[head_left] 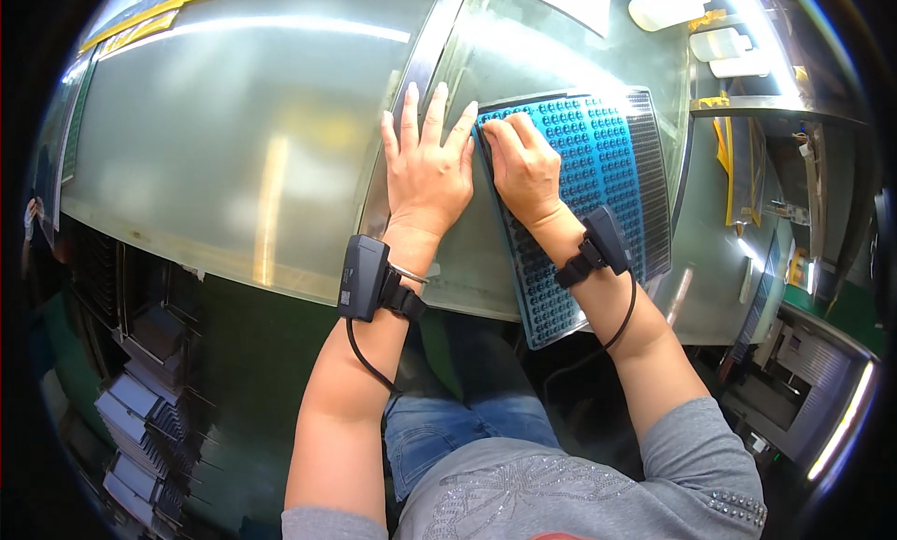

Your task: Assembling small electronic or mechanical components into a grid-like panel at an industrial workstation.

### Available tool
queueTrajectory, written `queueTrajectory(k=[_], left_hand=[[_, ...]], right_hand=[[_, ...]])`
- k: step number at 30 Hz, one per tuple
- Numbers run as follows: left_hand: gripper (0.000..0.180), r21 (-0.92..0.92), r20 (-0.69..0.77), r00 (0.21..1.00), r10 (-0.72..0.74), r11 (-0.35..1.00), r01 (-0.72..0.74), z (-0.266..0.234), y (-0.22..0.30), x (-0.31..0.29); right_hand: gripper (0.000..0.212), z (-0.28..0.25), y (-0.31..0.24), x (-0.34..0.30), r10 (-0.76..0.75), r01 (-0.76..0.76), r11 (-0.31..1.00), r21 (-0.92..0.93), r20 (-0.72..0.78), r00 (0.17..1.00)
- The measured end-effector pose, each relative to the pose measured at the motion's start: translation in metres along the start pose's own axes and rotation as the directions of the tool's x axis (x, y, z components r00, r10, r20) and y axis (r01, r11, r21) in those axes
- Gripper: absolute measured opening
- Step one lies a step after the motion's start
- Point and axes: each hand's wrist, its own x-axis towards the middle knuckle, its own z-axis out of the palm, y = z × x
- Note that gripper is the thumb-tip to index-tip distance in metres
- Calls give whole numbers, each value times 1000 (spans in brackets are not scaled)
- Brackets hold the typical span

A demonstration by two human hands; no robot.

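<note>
A blue sheet (pixel 612 152) with rows of raised, glossy round domes lies on the glass-topped table, its near end reaching past the table's front edge. Along its right side shows a dark panel (pixel 651 180) with a fine grid. My right hand (pixel 528 171) is at the sheet's far left corner, thumb and fingers pinched together; whatever is between the fingertips is hidden. Just left of the sheet, my left hand (pixel 428 171) lies flat with fingers spread, near a metal strip (pixel 432 49) across the tabletop. Each wrist carries a strapped black device with a cable.
White plastic bottles (pixel 668 6) stand at the far right, by a rail. A white sheet (pixel 570 0) lies at the far edge. Yellow-edged frames (pixel 154 19) are at the far left. Below the table, at left, a rack holds stacked panels (pixel 140 409). A grey machine (pixel 799 381) stands at right.
</note>
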Motion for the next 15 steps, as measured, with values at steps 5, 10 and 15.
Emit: queueTrajectory(k=[5, 10, 15], left_hand=[[42, 10, -4, 1000, -4, 1000, 4, 0, 0, 0], [42, 15, 2, 1000, -1, 1000, 1, -1, 1, 0], [42, 20, -4, 1000, 0, 1000, 0, 0, 1, -1]], right_hand=[[13, 0, 0, 0, -11, 11, 1000, 11, 9, 1000], [14, -2, 0, 0, -16, 16, 1000, 26, 10, 1000], [12, 1, 0, -1, 73, -69, 994, 78, -37, 997]])
